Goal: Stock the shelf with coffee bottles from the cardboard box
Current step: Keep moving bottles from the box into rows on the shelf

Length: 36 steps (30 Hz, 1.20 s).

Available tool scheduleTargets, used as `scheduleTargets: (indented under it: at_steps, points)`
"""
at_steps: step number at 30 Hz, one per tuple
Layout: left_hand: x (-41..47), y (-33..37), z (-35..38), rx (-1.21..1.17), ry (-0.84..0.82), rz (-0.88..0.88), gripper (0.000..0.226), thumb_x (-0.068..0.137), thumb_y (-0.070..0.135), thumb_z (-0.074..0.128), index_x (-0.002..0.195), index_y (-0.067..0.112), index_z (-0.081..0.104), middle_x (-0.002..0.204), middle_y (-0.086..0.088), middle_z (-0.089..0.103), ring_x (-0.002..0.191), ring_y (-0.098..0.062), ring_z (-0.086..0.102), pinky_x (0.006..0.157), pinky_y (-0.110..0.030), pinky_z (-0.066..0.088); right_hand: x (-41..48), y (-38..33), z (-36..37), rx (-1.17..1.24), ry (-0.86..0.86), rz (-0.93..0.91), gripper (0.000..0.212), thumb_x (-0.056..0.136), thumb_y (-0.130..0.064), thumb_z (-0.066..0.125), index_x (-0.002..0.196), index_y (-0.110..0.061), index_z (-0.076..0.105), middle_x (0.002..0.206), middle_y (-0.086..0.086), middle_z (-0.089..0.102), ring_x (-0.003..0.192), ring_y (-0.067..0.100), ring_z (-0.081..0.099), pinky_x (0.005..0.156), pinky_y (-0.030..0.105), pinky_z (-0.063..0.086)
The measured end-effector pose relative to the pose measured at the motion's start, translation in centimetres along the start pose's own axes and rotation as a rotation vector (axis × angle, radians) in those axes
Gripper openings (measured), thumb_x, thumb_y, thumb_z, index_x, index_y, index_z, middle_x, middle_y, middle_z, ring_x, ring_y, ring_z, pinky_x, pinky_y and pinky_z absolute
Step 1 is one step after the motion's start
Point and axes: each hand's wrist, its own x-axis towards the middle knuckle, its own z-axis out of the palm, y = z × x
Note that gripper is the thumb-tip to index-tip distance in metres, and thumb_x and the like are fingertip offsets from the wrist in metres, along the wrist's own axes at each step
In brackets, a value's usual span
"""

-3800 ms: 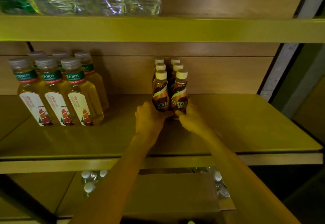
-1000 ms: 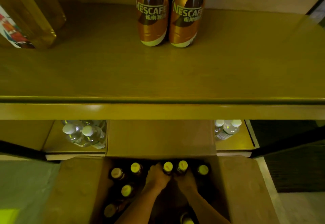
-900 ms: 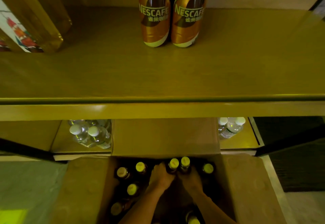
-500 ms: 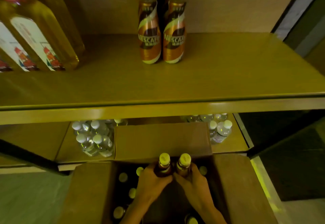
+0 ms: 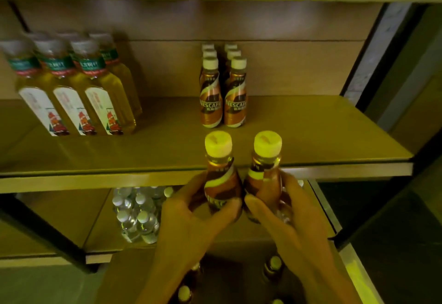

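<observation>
The left grip (image 5: 191, 213) and right grip (image 5: 287, 217) each clasp one of two coffee bottles (image 5: 221, 179) by the shelf (image 5: 311, 136) front edge, which the bottles may strike if lifted too low.

We see pale yellow caps on the two front coffee bottles (image 5: 221, 184), whose wraps are brown and copper with a cream swirl; the back coffee bottles (image 5: 235, 105) wear the same pattern under cream caps. The tea bottles (image 5: 71, 98) show amber liquid, green neck bands and white labels with a red ship, on a yellowish-tan shelf (image 5: 311, 136).
</observation>
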Motion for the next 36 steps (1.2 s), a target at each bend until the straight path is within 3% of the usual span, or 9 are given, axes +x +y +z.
scheduleTargets:
  at_steps: [3,8,15,20,22,24,27,32,36]
  points:
    - [2.7,2.1,-0.5,-0.004,0.048,0.048,0.042,0.061,0.036,0.08,0.1,0.042,0.063,0.081,0.035,0.07,0.08,0.012,0.068,0.064,-0.006,0.051,2.6,-2.5,-0.1,0.021,0.007,-0.033,0.037,0.073,-0.058,0.07,0.106,-0.047,0.057,0.101,-0.028,0.069,0.094,-0.005,0.067,0.077,0.021,0.056]
    - [6.8,3.5,-1.1,0.021,0.056,0.091,0.04,0.072,0.03,0.084,0.11,0.028,0.071,0.093,0.018,0.076,0.087,0.0,0.072,0.07,-0.015,0.056,7.1,-4.5,0.3,-0.006,-0.005,-0.035,0.032,0.077,-0.058,0.066,0.104,-0.049,0.053,0.096,-0.025,0.069,0.091,-0.011,0.065,0.071,0.014,0.054]
    - [10.0,1.2,-0.7,0.104,0.09,0.04,0.045,0.074,0.028,0.086,0.116,0.03,0.069,0.095,0.015,0.076,0.087,0.001,0.072,0.073,-0.021,0.059,11.0,-1.9,1.9,0.015,-0.067,0.077,0.03,0.086,-0.05,0.068,0.109,-0.05,0.05,0.109,-0.021,0.065,0.101,-0.003,0.062,0.092,0.03,0.052]
    - [10.1,-0.1,0.0,0.099,0.117,0.059,0.052,0.075,0.033,0.085,0.123,0.034,0.064,0.101,0.018,0.075,0.091,0.005,0.07,0.076,-0.02,0.059,11.8,-0.4,2.1,0.051,-0.059,0.057,0.03,0.084,-0.051,0.068,0.109,-0.053,0.052,0.113,-0.02,0.065,0.108,-0.001,0.061,0.093,0.028,0.051]
    - [10.1,-0.3,0.1,0.111,0.086,0.052,0.053,0.075,0.035,0.084,0.123,0.038,0.062,0.101,0.022,0.073,0.092,0.009,0.068,0.074,-0.015,0.056,11.7,-0.2,1.8,0.05,-0.072,0.066,0.039,0.081,-0.055,0.069,0.115,-0.054,0.051,0.115,-0.023,0.064,0.11,-0.003,0.06,0.094,0.028,0.052]
    - [10.0,-0.4,-0.2,0.126,0.016,0.03,0.057,0.073,0.035,0.086,0.12,0.047,0.056,0.1,0.028,0.071,0.093,0.012,0.066,0.074,-0.011,0.054,11.1,-0.1,1.5,0.0,-0.078,0.081,0.062,0.072,-0.062,0.071,0.127,-0.054,0.043,0.125,-0.025,0.058,0.115,-0.004,0.056,0.096,0.026,0.049]
    - [10.0,-0.8,-0.9,0.165,-0.051,0.012,0.066,0.074,0.03,0.086,0.129,0.042,0.053,0.109,0.025,0.069,0.099,0.009,0.065,0.081,-0.015,0.054,10.1,-0.1,1.6,-0.182,0.068,0.06,0.096,0.062,-0.06,0.083,0.142,-0.04,0.035,0.136,-0.016,0.05,0.118,0.004,0.055,0.083,0.018,0.045]
    - [10.1,-0.8,-1.3,0.206,-0.045,0.019,0.066,0.073,0.028,0.087,0.129,0.041,0.054,0.11,0.024,0.068,0.101,0.008,0.064,0.085,-0.017,0.053,10.6,0.3,2.8,-0.317,0.157,0.043,0.084,0.06,-0.056,0.086,0.128,-0.03,0.045,0.121,-0.008,0.049,0.106,0.013,0.06,0.084,0.033,0.056]
    - [10.0,-0.8,-1.2,0.238,-0.027,0.012,0.072,0.074,0.033,0.086,0.137,0.034,0.051,0.112,0.024,0.066,0.098,0.011,0.061,0.08,-0.01,0.048,11.6,0.7,1.9,-0.154,0.025,0.136,0.077,0.077,-0.032,0.083,0.14,-0.034,0.038,0.129,-0.012,0.059,0.117,0.009,0.059,0.1,0.04,0.05]
